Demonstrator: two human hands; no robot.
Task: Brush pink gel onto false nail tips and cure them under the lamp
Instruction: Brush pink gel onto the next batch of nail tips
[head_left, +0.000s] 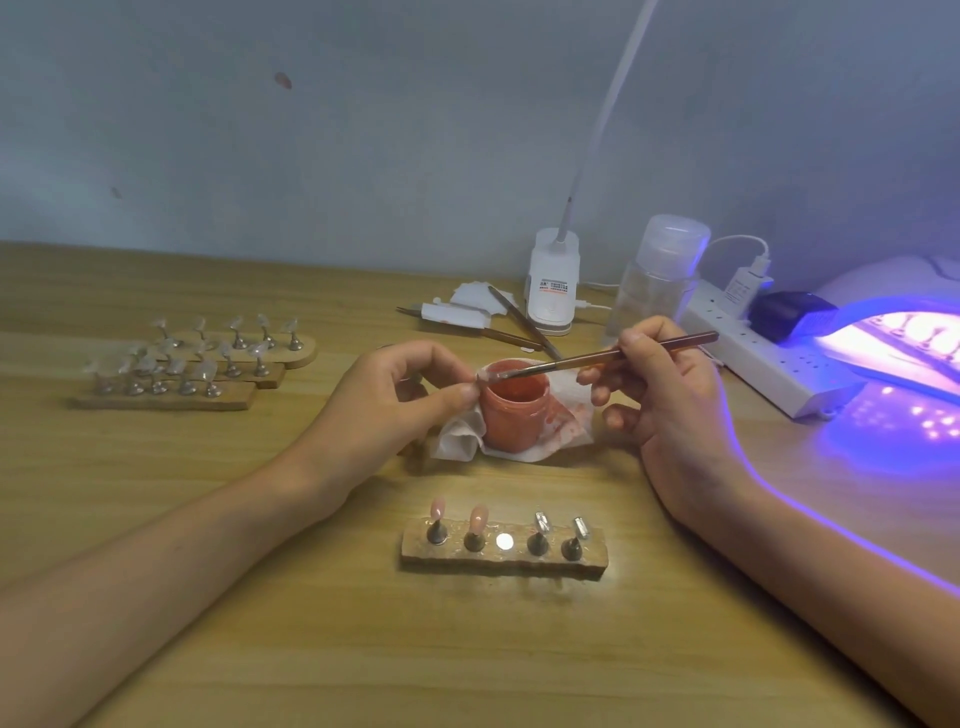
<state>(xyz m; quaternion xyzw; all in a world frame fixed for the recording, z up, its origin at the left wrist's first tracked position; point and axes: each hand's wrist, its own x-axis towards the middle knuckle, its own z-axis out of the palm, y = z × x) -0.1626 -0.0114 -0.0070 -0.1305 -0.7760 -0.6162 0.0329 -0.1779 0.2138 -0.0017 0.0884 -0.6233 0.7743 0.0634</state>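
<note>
My left hand (410, 397) pinches a small nail tip (485, 373) on its stand, holding it just over the open jar of pink gel (514, 410). My right hand (660, 384) grips a thin brown brush (613, 356), and its bristles touch the held tip. In front of me a wooden holder (504, 553) carries two pink-coated tips on the left, an empty metal socket in the middle and two clear tips on the right. The curing lamp (904, 343) glows violet at the right edge, with stands visible inside it.
The jar sits on a stained white tissue (460, 434). Three wooden holders with several clear tips (197, 364) lie at the left. Behind the jar are tweezers, paper scraps, a white desk-lamp base (553, 283), a clear bottle (657, 280) and a white power strip (769, 358).
</note>
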